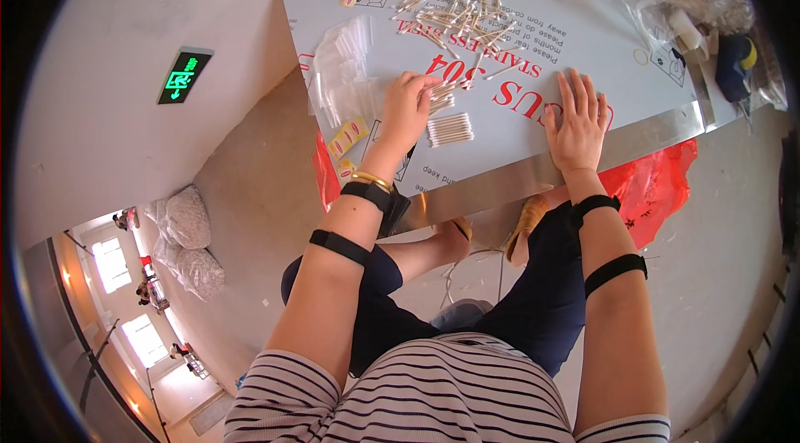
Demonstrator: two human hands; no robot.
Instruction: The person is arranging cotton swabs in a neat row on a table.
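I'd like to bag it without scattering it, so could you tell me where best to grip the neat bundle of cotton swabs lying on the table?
Probably pinch the bundle of cotton swabs across its middle from above: the sticks lie flat and parallel, tips at both ends.

On my left I see a green exit sign (pixel 184 75) on the white wall, and farther down that side two big clear sacks (pixel 190 243) of pale material lie on the floor. Under the table (pixel 583 161) a red plastic bag (pixel 654 185) hangs at the right, just below its metal edge. At the far right, a blue and yellow tool (pixel 737 60) rests among crumpled clear plastic.
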